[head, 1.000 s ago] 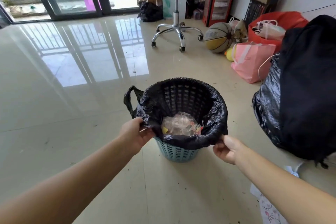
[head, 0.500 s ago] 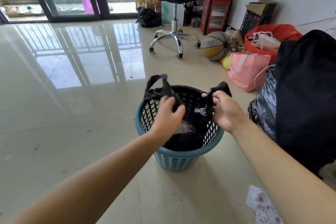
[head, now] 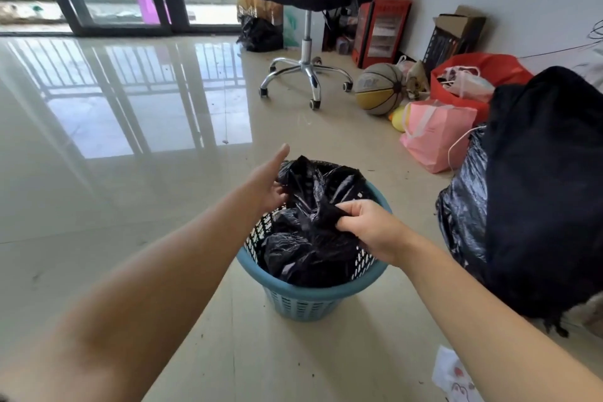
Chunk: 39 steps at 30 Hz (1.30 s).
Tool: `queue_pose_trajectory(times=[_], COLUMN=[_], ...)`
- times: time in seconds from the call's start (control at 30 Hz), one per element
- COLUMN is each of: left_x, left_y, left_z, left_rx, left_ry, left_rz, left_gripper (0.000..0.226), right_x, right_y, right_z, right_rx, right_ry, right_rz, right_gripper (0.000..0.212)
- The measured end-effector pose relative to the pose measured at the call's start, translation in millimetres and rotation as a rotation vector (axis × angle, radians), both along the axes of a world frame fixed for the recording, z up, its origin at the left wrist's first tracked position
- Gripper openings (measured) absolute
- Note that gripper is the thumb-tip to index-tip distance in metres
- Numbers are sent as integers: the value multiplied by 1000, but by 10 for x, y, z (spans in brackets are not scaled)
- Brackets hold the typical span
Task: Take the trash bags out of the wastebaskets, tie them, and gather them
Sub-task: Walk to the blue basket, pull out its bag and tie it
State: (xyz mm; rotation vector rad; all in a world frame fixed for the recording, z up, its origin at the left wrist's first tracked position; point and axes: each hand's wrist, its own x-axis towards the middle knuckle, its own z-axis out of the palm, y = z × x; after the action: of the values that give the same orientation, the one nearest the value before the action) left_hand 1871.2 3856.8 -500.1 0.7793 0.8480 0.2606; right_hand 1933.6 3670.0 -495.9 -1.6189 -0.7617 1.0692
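Observation:
A blue slatted wastebasket [head: 303,302] stands on the tiled floor in front of me. Inside it sits a black trash bag [head: 310,238], its top pulled off the rim and bunched toward the middle. My right hand [head: 368,225] pinches a gathered fold of the bag over the basket's right side. My left hand [head: 269,179] is at the basket's far left rim, thumb raised and fingers curled against the bag's upper flap; whether it grips the plastic is hidden. The bag's contents are covered.
A large black filled bag [head: 470,206] with dark cloth on it sits close on the right. Behind are a pink bag [head: 434,134], a basketball [head: 378,88], a red bag [head: 476,72], an office chair [head: 306,68] and a small black bag [head: 261,34]. Crumpled paper [head: 453,375] lies near my right arm.
The bag's edge came off the basket rim. Both hands lifted the two handles above the basket, then brought them down together; the bag top is now bunched closed over the contents.

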Motion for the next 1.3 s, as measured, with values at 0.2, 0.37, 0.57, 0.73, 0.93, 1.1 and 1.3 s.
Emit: queue_pose_trajectory(times=[0.2,0.37,0.57,0.73,0.93,1.1,1.3], left_x=[298,-72,-313,-572,-1083,-1107,-1014], left_y=[-91,-481,-765,-281,46,-37,-5], left_z=[61,49,162,-51,-638,-614,-515], left_rx=[229,973,1051,1232,333,-134,-137], left_ry=[53,149,63,119,457,245,173], left_rz=[-65,-364,-464,-183,-238,-84,186], left_gripper=[34,39,30,21,52,26,23], right_x=[208,304,51,94,84,65,116], right_y=[-290,-155,154,250,408,593,562], right_z=[-139,-127,-75,-172,65,620,1205], right_rx=[-36,78,87,-227,152,432,729], right_ry=[-90,-269,-417,-621,-160,93,-83], right_rz=[-226,-373,208,-25,-381,-551,-667], right_gripper=[34,42,40,14,11,9,31])
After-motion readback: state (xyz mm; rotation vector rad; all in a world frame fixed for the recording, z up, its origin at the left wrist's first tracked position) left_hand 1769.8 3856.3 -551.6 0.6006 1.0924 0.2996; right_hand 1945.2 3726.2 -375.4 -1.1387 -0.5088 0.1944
